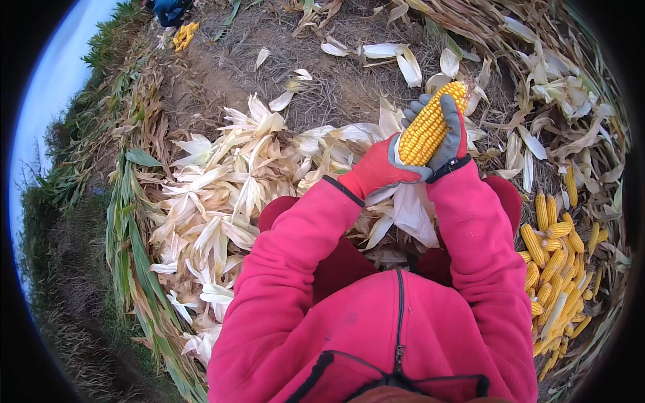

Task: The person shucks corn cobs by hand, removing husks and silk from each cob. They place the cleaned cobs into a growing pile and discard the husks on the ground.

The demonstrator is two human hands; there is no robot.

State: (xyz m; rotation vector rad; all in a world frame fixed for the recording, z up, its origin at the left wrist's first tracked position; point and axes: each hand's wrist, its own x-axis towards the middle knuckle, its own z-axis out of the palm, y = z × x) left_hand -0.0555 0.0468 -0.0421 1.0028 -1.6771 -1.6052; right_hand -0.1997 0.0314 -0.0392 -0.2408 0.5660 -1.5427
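Note:
A peeled ear of yellow corn [430, 127] is tilted up and to the right in front of me, its kernels bare. My right hand [454, 138], in a red and grey glove, is closed round its right side with the thumb along the kernels. Grey fingertips show behind the ear's far left side. My left hand [384, 163], gloved the same way, closes at the ear's lower end; its fingers are partly hidden. Pale husk [412, 213] hangs just below both hands, and I cannot tell whether it is still joined to the ear.
A heap of pale husks [228, 181] spreads to my left and ahead. Husked ears [557, 269] are piled at my right. Dry stalks [537, 67] lie at the far right, green leaves [127, 221] along the left. Far off are more ears [185, 36] near someone in blue [170, 11].

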